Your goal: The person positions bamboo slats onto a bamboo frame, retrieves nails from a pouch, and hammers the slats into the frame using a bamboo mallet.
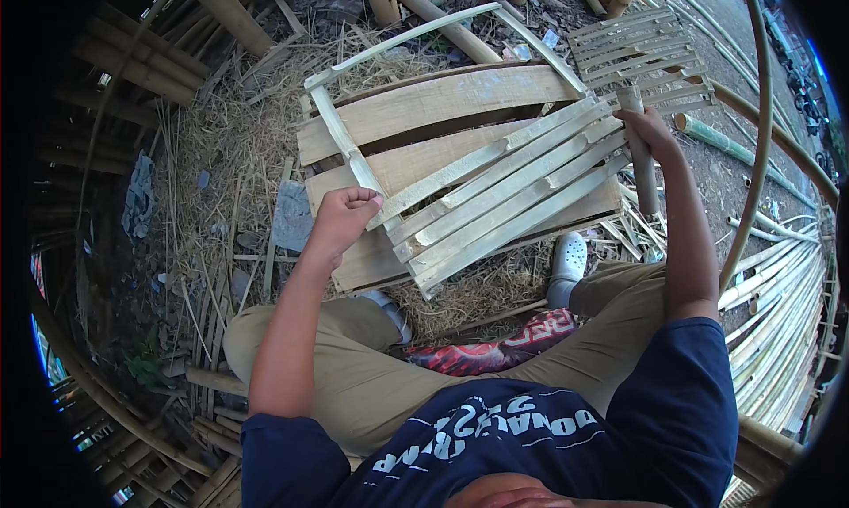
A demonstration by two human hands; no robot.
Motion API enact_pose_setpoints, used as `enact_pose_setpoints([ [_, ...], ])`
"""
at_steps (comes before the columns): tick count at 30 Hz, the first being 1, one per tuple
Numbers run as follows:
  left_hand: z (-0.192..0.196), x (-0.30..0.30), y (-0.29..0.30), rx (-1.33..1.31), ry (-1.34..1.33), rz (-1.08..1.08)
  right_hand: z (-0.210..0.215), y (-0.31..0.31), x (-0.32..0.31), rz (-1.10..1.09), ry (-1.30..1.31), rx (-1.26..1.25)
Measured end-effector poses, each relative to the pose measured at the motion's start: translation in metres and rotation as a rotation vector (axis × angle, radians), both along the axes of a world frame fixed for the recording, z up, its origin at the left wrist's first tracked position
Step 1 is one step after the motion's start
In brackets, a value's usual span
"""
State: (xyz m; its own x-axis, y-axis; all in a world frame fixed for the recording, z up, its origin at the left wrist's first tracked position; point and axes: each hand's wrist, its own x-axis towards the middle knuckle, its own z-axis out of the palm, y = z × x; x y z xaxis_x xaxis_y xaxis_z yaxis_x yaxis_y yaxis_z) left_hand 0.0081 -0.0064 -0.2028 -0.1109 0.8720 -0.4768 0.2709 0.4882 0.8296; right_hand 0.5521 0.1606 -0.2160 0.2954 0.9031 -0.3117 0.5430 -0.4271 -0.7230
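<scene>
A bamboo slat frame (347,145) lies tilted across wooden planks (442,101) in front of me. Several split bamboo slats (522,176) run side by side over its near part; its far part has only the outer strips. At the left end of the uppermost slat, my left hand (343,223) is closed in a pinch, thumb and fingertips at the slat's corner. Whether a small piece is also between those fingers is hidden. My right hand (653,135) is wrapped round a short, thick bamboo stick (641,176), which stands beside the right ends of the slats.
Another slatted bamboo panel (632,44) lies at the far right. Long bamboo poles (778,305) are stacked on the right. Dry shavings (221,128) cover the ground at left, near a grey slab (290,216). A red and black bag (495,349) lies between my legs.
</scene>
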Motion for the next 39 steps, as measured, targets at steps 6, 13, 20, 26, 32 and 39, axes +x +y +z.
enact_pose_setpoints([
  [6, -0.012, 0.001, -0.001, 0.0, -0.029, -0.091, -0.015, 0.008, 0.022, 0.019, 0.043, 0.003],
  [13, -0.015, -0.001, 0.0, 0.01, -0.081, -0.136, -0.027, 0.008, 0.032, -0.039, 0.01, -0.016],
  [20, -0.008, 0.004, 0.001, 0.018, -0.064, -0.159, -0.044, 0.01, 0.034, 0.092, -0.155, -0.017],
  [26, -0.009, -0.002, -0.004, 0.1, 0.098, -0.176, 0.007, 0.007, -0.006, 0.135, -0.37, 0.146],
  [32, -0.008, -0.001, -0.009, 0.174, 0.45, -0.258, 0.062, -0.03, -0.07, 0.102, -0.303, 0.244],
  [39, -0.024, 0.003, -0.008, 0.136, 0.387, -0.232, 0.075, -0.065, -0.132, 0.269, -0.275, 0.213],
])
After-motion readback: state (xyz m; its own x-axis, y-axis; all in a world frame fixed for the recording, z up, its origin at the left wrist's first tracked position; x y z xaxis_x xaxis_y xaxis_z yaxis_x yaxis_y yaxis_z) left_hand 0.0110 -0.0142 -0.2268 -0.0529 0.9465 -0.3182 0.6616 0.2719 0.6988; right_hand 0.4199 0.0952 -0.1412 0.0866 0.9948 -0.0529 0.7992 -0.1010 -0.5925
